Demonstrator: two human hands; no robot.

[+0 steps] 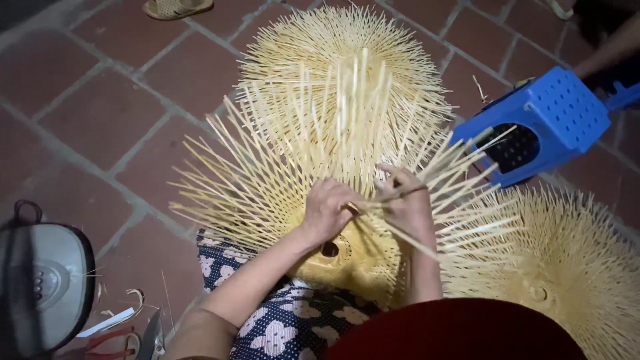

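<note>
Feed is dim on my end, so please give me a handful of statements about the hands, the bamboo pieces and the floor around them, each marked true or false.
1. Both hands, left hand and right hand, are on the half-woven bamboo piece in the lap. True.
2. The right hand pinches thin bamboo strips. True.
3. The plastic stool is red and stands upright. False: it is blue and lies tipped on its side.
4. Only one bamboo piece is in view. False: another piece lies beyond it and a third to the right.
5. The floor is red brick tile. True.
</note>
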